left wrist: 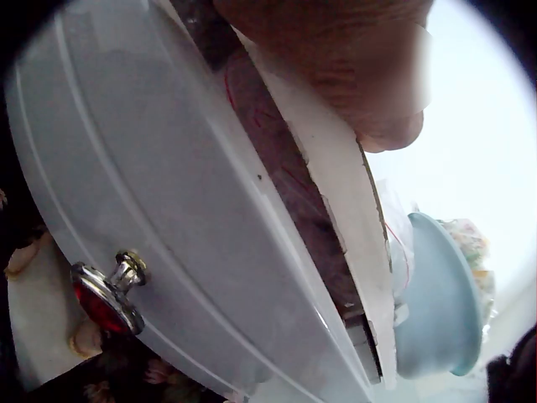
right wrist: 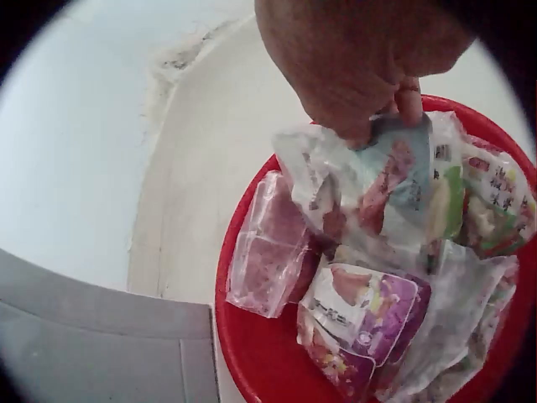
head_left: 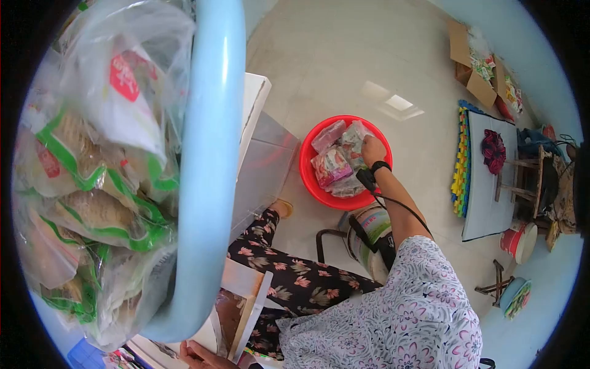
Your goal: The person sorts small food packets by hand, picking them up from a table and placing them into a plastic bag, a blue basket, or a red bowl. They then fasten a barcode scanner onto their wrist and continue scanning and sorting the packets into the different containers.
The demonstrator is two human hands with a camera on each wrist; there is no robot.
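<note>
My right hand [head_left: 372, 149] reaches down into a red plastic basin [head_left: 307, 178] on the floor. In the right wrist view this hand [right wrist: 361, 67] pinches the top of a clear snack packet [right wrist: 377, 185]. That packet lies on several other packets in the basin [right wrist: 252, 369]: a pink one [right wrist: 268, 252] and a purple one [right wrist: 361, 311]. My left hand [head_left: 200, 355] is at the bottom edge of the head view, by a white door panel [head_left: 246, 295]. In the left wrist view a finger of this hand [left wrist: 352, 59] curls over the panel's edge [left wrist: 336, 185]. The panel bears a metal knob with a red stone [left wrist: 109, 290].
A light blue rack ring [head_left: 209, 154] hung with bags of dry noodles [head_left: 92, 184] fills the left. A steel cabinet [head_left: 264, 160] stands left of the basin. A tin pail [head_left: 372, 234] stands by my knee. A foam mat with a white board [head_left: 485, 178], a cardboard box [head_left: 473, 67] and stools lie to the right.
</note>
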